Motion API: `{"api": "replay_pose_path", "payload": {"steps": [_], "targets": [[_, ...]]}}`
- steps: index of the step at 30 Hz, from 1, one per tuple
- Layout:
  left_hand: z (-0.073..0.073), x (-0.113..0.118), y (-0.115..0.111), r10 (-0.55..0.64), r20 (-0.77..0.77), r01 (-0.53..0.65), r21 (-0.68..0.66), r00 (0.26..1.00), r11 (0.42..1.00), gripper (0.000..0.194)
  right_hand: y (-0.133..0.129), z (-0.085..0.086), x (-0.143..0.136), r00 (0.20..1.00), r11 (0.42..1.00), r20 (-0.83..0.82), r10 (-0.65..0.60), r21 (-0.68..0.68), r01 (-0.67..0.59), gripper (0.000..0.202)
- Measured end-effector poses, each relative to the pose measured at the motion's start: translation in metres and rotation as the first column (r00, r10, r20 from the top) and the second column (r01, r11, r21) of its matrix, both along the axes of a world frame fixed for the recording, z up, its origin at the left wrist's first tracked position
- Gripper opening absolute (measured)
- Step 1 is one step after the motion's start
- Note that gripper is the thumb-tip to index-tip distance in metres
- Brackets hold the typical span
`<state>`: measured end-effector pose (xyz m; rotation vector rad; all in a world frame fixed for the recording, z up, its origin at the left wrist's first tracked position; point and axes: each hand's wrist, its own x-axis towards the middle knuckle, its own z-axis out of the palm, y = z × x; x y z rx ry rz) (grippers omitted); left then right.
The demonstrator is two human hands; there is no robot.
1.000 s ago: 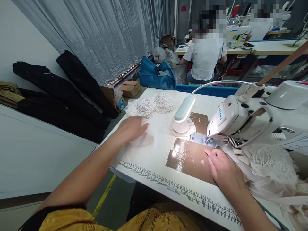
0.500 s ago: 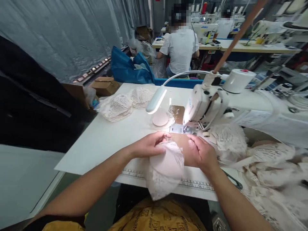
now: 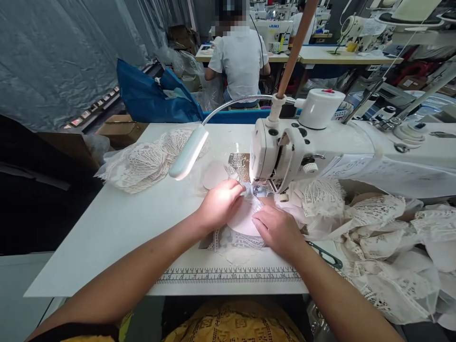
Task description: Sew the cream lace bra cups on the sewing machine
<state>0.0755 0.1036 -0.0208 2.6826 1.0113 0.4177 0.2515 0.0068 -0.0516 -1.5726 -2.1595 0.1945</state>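
The table (image 3: 107, 223) is carrying the sewing machine (image 3: 335, 142); just in front, the left hand (image 3: 220, 203) is resting curled, pinch hidden, the right hand (image 3: 279, 231) laying fingertips on the pale cup (image 3: 243, 221) between them: looking light, soft, rim inviting hold, lace (image 3: 238, 241) seeming delicate.

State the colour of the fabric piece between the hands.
The fabric piece is pale pink, clearest in the head view.

2 forearms (image 3: 156, 255) converge, left grip (image 3: 221, 203) curled near right grip (image 3: 280, 229).
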Motion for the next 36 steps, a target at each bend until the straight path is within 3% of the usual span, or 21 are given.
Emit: {"api": "replay_pose_path", "payload": {"steps": [5,9,13,24,30,36], "targets": [[-0.005,0.003,-0.018,-0.216,-0.099,0.228,0.132,0.971,0.965,0.024,0.001,-0.001,0.000,0.999,0.998,-0.004,-0.045,0.036,0.046,0.024],[-0.015,0.001,-0.017,-0.234,-0.146,0.257,0.161,0.961,0.953,0.025,0.004,-0.003,0.001,0.984,0.988,0.097,-0.146,0.072,0.140,0.024],[-0.015,-0.001,-0.010,-0.256,-0.153,0.279,0.158,0.955,0.947,0.028,0.006,-0.003,-0.002,0.959,0.985,0.225,-0.174,0.034,0.171,0.032],[-0.014,-0.004,0.022,-0.385,-0.074,0.391,0.095,0.920,0.916,0.033,0.014,-0.002,-0.010,0.933,0.972,0.278,-0.231,0.013,0.236,0.033],[-0.007,-0.006,0.035,-0.448,-0.156,0.464,0.091,0.880,0.881,0.035,0.015,0.000,-0.008,0.953,0.976,0.212,-0.215,0.013,0.218,0.030],[-0.005,-0.007,0.023,-0.483,-0.127,0.496,0.101,0.866,0.862,0.029,0.011,-0.002,0.000,0.971,0.975,0.086,-0.223,0.000,0.224,0.032]]}}
